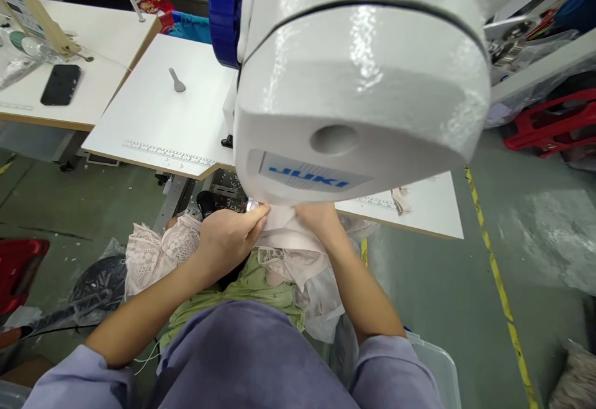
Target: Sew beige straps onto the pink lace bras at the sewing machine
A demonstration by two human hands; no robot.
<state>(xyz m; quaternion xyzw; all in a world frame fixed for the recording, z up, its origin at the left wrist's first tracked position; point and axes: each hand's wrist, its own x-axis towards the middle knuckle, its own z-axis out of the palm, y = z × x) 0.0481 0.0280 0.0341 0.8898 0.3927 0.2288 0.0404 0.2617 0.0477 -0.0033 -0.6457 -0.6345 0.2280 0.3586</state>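
Note:
A pale pink lace bra (161, 247) hangs across my lap, with one lace cup at the left and more of it between my hands. My left hand (230, 235) is closed, thumb and forefinger pinching the smooth pink fabric just below the sewing machine head (358, 98). On the fabric's right side lies my right hand (319, 218); the machine head covers its fingers. The needle area is hidden behind the white machine head, which is marked JUKI. Green cloth (251, 288) lies on my lap under the bra.
A white machine table (177, 117) with a printed ruler carries a small grey tool (177, 80). Fabric scraps (401, 200) sit on its right part. A phone (61, 84) rests on the neighbouring table. Near my right elbow is a clear plastic bin (435, 365); red stools (549, 123) stand beyond.

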